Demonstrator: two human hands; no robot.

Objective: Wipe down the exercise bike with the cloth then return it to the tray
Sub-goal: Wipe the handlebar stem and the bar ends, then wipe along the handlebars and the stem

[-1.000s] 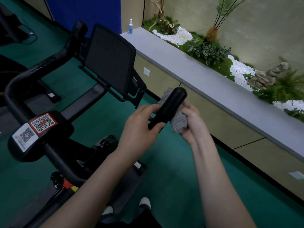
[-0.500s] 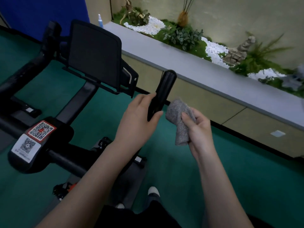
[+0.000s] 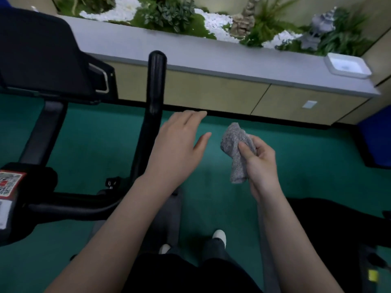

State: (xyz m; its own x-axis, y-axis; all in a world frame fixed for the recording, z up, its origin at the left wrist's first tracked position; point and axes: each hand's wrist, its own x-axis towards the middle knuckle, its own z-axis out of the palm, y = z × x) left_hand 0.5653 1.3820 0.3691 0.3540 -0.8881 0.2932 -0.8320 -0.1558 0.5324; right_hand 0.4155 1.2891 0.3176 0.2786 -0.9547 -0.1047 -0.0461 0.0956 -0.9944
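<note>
Green floor (image 3: 306,166) lies open between both hands and ledge (image 3: 211,53). One tray (image 3: 348,65) sits at ledge's right end. Left hand (image 3: 179,144): fingers spread, apparently clear of one handlebar (image 3: 155,81). Right hand (image 3: 259,159) pinches one cloth (image 3: 234,140).

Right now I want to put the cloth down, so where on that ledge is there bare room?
The grey ledge is bare between the handlebar grip and the white tray, which itself looks empty. Behind it, the planter is crowded with plants and stones. The right hand holds the cloth; the left hand is open.
</note>
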